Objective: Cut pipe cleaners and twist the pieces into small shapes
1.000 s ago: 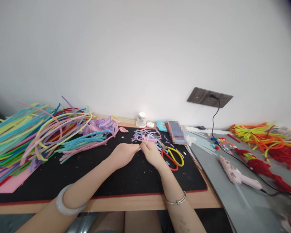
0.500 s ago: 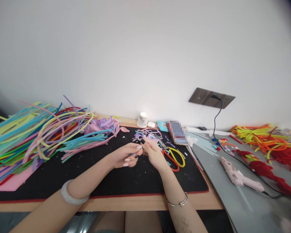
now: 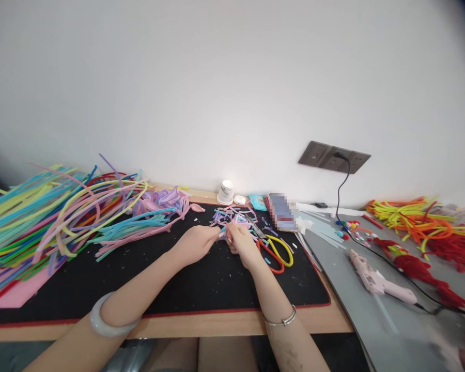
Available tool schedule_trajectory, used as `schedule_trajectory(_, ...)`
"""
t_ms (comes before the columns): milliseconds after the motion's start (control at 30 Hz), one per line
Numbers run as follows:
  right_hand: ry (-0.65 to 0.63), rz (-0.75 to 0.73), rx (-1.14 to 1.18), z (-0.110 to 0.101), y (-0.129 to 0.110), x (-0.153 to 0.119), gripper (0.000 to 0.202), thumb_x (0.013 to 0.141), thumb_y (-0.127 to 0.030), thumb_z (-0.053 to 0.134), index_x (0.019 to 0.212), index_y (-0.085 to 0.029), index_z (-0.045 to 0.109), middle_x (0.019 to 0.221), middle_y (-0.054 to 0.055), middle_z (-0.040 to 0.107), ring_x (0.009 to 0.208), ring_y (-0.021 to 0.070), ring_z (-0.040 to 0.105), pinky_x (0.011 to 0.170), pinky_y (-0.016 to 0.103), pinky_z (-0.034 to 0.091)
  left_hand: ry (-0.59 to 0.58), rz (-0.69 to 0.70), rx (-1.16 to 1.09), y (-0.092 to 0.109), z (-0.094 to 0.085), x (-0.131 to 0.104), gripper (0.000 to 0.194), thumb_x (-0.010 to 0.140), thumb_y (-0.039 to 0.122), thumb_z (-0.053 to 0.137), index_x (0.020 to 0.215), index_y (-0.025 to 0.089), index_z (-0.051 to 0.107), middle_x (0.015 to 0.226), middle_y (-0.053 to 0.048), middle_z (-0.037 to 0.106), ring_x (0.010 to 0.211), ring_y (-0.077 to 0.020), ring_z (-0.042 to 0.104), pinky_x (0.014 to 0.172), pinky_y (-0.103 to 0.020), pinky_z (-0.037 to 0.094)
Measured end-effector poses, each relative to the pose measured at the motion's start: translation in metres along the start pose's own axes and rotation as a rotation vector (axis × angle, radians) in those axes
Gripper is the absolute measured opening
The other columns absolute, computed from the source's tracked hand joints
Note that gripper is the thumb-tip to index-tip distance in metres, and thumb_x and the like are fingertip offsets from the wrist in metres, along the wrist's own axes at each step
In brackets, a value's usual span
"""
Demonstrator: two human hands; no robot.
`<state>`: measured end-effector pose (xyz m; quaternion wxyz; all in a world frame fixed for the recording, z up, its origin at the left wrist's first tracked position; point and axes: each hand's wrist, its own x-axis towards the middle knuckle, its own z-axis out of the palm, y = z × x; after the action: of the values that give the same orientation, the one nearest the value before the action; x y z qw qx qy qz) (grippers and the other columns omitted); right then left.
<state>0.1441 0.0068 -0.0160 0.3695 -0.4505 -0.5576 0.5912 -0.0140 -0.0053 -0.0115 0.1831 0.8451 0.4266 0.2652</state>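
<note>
My left hand (image 3: 196, 244) is closed over the black mat (image 3: 139, 281), its fingertips meeting those of my right hand (image 3: 241, 242). The right hand is curled shut, thumb on top. Whatever lies between the fingertips is hidden or too small to name. Just behind the hands is a heap of short purple, pink and blue pipe cleaner pieces (image 3: 236, 213). Scissors (image 3: 281, 251) with one red and one yellow handle loop lie beside my right hand, blades pointing toward the heap.
Long multicoloured pipe cleaners (image 3: 62, 212) are piled at the left. Behind stand a white cup (image 3: 226, 191) and a phone (image 3: 282, 212). To the right, a pink glue gun (image 3: 380, 281) with a black cord lies near red, orange and yellow pipe cleaners (image 3: 411, 222).
My left hand has turned over, its back now toward me and its fingers curled out of sight. My right hand has closed further, and both remain together. The view has shifted slightly.
</note>
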Motion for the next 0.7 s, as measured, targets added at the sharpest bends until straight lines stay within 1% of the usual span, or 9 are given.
schedule_trajectory(100,0.031,-0.032,-0.14,0.001,0.002,0.002,0.033,0.078,-0.042,0.043,0.056,-0.019,0.035,0.043,-0.008,0.029,0.036,0.0049,0.02,0.037,0.02,0.013,-0.019,0.027,0.269,-0.002,0.001,0.0,0.026,0.088,0.024,0.033,0.071,0.017,0.051,0.066,-0.004,0.058,0.062,-0.0158,0.055,0.056,-0.024,0.034)
schedule_trajectory(200,0.03,-0.082,-0.23,-0.002,0.004,0.003,0.028,0.078,-0.032,0.042,0.054,-0.019,0.034,0.045,-0.007,0.03,0.039,0.0055,0.024,0.04,0.02,0.017,-0.036,0.026,0.261,-0.001,0.002,0.0,0.026,0.087,0.024,0.033,0.068,0.017,0.049,0.064,-0.004,0.057,0.061,-0.0157,0.055,0.056,-0.024,0.035)
schedule_trajectory(233,0.015,-0.098,-0.234,-0.003,0.003,0.002,0.027,0.078,-0.03,0.042,0.055,-0.019,0.034,0.045,-0.007,0.031,0.039,0.0057,0.025,0.04,0.02,0.017,-0.038,0.019,0.183,0.0,0.002,0.0,0.027,0.088,0.024,0.033,0.066,0.017,0.048,0.06,-0.003,0.055,0.058,-0.0147,0.054,0.056,-0.024,0.035)
schedule_trajectory(300,-0.021,-0.13,-0.196,-0.004,0.001,0.001,0.025,0.078,-0.029,0.041,0.056,-0.018,0.036,0.047,-0.007,0.031,0.04,0.0057,0.024,0.042,0.02,0.018,-0.067,-0.02,-0.092,0.001,0.0,0.0,0.031,0.089,0.028,0.031,0.064,0.017,0.045,0.051,0.0,0.052,0.051,-0.012,0.052,0.056,-0.023,0.038)
schedule_trajectory(433,-0.132,-0.158,0.029,0.0,-0.007,-0.006,0.026,0.078,-0.033,0.046,0.06,-0.019,0.035,0.049,-0.008,0.029,0.04,0.0047,0.021,0.042,0.02,0.017,-0.287,-0.181,-0.84,0.002,-0.003,0.0,0.034,0.087,0.041,0.035,0.066,0.016,0.044,0.038,0.007,0.04,0.033,-0.008,0.041,0.041,-0.02,0.036)
schedule_trajectory(500,-0.173,-0.159,0.143,0.004,-0.011,-0.009,0.029,0.076,-0.036,0.05,0.059,-0.018,0.034,0.049,-0.009,0.029,0.04,0.0039,0.022,0.042,0.02,0.016,-0.382,-0.25,-1.105,0.002,-0.004,0.0,0.033,0.084,0.043,0.043,0.066,0.016,0.043,0.035,0.009,0.033,0.028,-0.0064,0.034,0.033,-0.017,0.03)
schedule_trajectory(533,-0.175,-0.156,0.185,0.005,-0.012,-0.009,0.031,0.076,-0.037,0.051,0.059,-0.018,0.035,0.048,-0.009,0.03,0.039,0.0036,0.022,0.041,0.02,0.016,-0.397,-0.273,-1.191,0.002,-0.004,0.0,0.032,0.082,0.043,0.046,0.065,0.016,0.044,0.034,0.01,0.032,0.027,-0.0058,0.032,0.032,-0.017,0.028)
schedule_trajectory(600,-0.137,-0.15,0.228,0.007,-0.013,-0.009,0.032,0.075,-0.038,0.052,0.057,-0.017,0.037,0.046,-0.008,0.032,0.038,0.0031,0.022,0.04,0.02,0.015,-0.358,-0.301,-1.278,0.002,-0.004,0.001,0.032,0.081,0.043,0.049,0.067,0.014,0.047,0.036,0.008,0.037,0.029,-0.006,0.036,0.033,-0.017,0.032)
schedule_trajectory(700,0.008,-0.153,0.255,0.007,-0.011,-0.005,0.031,0.074,-0.035,0.052,0.053,-0.017,0.038,0.043,-0.008,0.031,0.036,0.0025,0.02,0.038,0.019,0.012,-0.207,-0.353,-1.276,0.003,-0.004,0.003,0.035,0.08,0.047,0.049,0.078,0.012,0.055,0.051,0.0,0.056,0.039,-0.0093,0.051,0.043,-0.021,0.041)
